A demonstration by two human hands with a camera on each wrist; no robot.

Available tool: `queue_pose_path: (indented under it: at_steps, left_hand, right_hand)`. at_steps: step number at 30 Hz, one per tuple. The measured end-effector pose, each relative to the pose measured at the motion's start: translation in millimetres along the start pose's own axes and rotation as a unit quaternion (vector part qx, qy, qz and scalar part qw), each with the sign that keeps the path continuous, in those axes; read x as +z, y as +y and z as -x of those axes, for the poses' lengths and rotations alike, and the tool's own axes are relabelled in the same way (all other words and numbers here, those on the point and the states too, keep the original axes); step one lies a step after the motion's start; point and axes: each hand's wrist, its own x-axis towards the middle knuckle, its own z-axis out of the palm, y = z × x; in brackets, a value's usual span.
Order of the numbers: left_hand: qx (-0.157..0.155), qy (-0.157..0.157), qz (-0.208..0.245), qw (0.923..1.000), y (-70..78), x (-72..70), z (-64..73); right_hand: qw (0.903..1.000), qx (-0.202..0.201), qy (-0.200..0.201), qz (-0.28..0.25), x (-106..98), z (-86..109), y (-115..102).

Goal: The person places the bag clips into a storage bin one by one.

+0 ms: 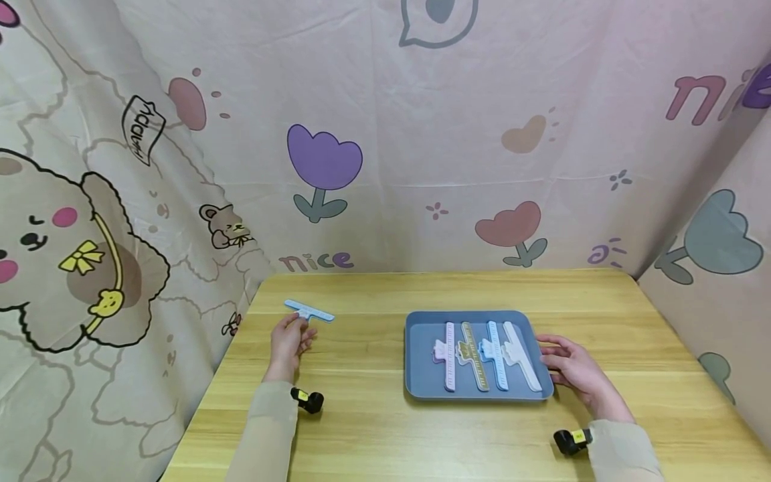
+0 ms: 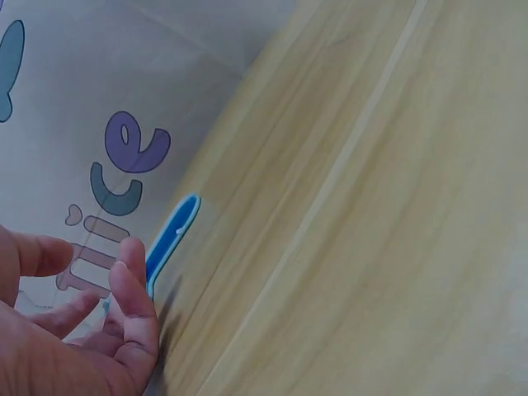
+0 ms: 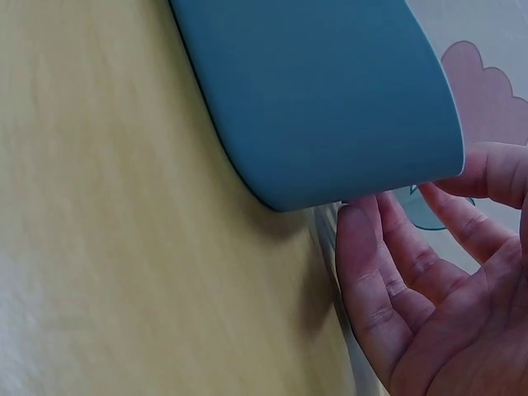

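Note:
At the far left of the table, my left hand point(image 1: 291, 341) is at the handle of a light-blue long clip point(image 1: 319, 313), which it appears to pinch. In the left wrist view the blue clip point(image 2: 175, 233) shows its hollow side, and the fingers point(image 2: 136, 301) hide its handle. My right hand point(image 1: 572, 368) holds the right wall of a blue-grey tray point(image 1: 421, 388). From the right wrist, fingers point(image 3: 359, 247) are seen against the tray point(image 3: 330, 107) wall, with another at the rim. Inside lie a pink clip point(image 1: 450, 365), an olive-brown clip point(image 1: 478, 367), a blue clip point(image 1: 497, 361) and a white clip point(image 1: 525, 361).
The wooden table point(image 1: 361, 415) ends at a printed curtain point(image 1: 409, 221) at the back. More printed cloth point(image 1: 138, 375) hangs along its left side. A small black camera point(image 1: 310, 402) is strapped to the left wrist, another camera point(image 1: 569, 442) to the right.

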Motion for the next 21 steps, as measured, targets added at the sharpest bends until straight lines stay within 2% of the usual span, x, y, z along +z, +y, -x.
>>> queue_pose_path:
  at_steps: [10,21]
  left_hand:
    - [-0.004,-0.025,-0.026,0.9993,0.4,-1.8,-7.6]
    - [0.002,-0.004,-0.020,0.9998,0.5,-1.2,-6.9]
  right_hand:
    - [1.0000,0.005,-0.001,0.004,-0.9,0.0,-1.6]
    - [1.0000,0.006,0.002,0.004,0.1,0.2,-1.1]
